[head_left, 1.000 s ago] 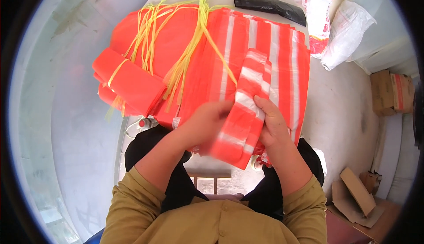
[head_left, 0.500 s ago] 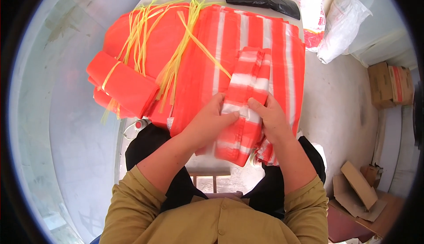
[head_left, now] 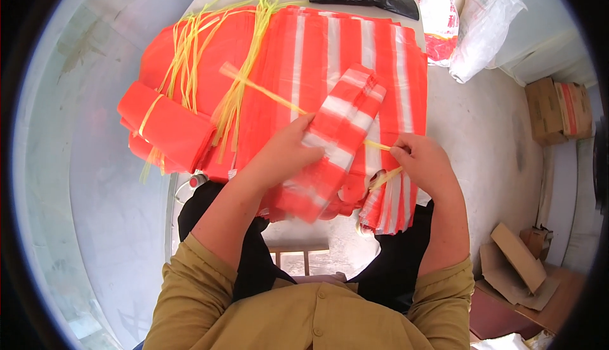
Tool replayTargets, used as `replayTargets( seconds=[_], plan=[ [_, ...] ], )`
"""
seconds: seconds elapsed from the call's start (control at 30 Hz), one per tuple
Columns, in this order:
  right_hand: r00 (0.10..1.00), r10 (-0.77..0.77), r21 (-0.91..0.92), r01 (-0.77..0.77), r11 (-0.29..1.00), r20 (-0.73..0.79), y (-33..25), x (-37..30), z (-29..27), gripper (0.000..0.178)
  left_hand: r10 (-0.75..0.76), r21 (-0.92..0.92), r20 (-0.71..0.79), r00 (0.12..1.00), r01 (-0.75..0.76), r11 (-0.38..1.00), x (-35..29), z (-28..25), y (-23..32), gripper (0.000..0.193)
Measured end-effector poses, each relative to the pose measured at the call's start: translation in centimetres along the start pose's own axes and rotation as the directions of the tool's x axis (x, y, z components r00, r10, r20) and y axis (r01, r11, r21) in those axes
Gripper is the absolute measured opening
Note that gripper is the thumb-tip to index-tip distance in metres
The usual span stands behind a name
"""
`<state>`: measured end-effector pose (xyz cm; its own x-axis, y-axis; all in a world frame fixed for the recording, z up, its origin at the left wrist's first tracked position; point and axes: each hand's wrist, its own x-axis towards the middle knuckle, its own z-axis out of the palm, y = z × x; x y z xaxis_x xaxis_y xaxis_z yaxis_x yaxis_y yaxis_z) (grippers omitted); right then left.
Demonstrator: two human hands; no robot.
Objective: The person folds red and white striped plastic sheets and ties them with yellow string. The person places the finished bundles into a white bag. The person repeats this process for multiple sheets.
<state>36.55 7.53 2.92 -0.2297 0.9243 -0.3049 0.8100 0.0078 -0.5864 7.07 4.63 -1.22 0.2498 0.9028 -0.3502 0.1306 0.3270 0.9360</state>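
My left hand (head_left: 288, 150) grips a folded bundle of red-and-white striped plastic bags (head_left: 346, 118), which tilts with its top to the right. A yellow tie strip (head_left: 375, 145) passes under this bundle, one end sticking out to the left. At the right, my right hand (head_left: 420, 163) pinches the strip's other end between thumb and fingers. Beneath lies a flat stack of striped plastic bags (head_left: 317, 49). Another gathered striped bundle (head_left: 390, 207) with a yellow tie lies below my right hand, at the table's near edge.
Red folded bundles (head_left: 168, 128) with yellow ties lie at the left, beside loose yellow strips (head_left: 190, 58) on red sheets. A black plastic roll (head_left: 361, 0) rests at the table's far edge. White sacks (head_left: 485, 30) stand far right; cardboard boxes (head_left: 552, 112) are along the right wall.
My right hand has let go of the striped bundle, moved right and taken the yellow strip's end. The bundle, in my left hand, has tilted clockwise.
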Motion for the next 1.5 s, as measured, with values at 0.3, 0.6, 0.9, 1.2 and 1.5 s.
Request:
replayTargets(
  seconds=[0.3,0.6,0.9,1.2,1.5],
  plan=[
    [0.978,-0.211,0.643,0.160,0.749,0.002,1.2,0.3,-2.2,0.018,-0.001,-0.046,0.042,0.999,0.003,0.999,-0.3,0.4,-0.2,0.075],
    [0.888,-0.457,0.691,0.358,0.627,-0.045,-4.4,3.4,5.2,0.039,0.414,0.375,-0.067,0.908,-0.362,0.854,-0.7,1.5,-1.0,0.074],
    [0.888,-0.457,0.751,0.270,0.602,0.048,-6.1,4.1,8.3,0.044,0.425,0.757,-0.161,0.891,-0.165,0.633,-1.5,-1.2,-1.4,0.041],
    [0.910,-0.415,0.717,0.294,0.632,-0.007,-5.4,4.5,9.1,0.043,0.611,0.935,-0.081,0.787,-0.152,0.319,0.3,-2.9,-1.5,0.011],
    [0.865,-0.500,0.344,0.480,0.807,-0.036,-6.9,4.0,8.5,0.027,0.660,0.490,-0.122,0.741,-0.533,0.690,-1.3,-1.0,0.2,0.022]
  ],
)
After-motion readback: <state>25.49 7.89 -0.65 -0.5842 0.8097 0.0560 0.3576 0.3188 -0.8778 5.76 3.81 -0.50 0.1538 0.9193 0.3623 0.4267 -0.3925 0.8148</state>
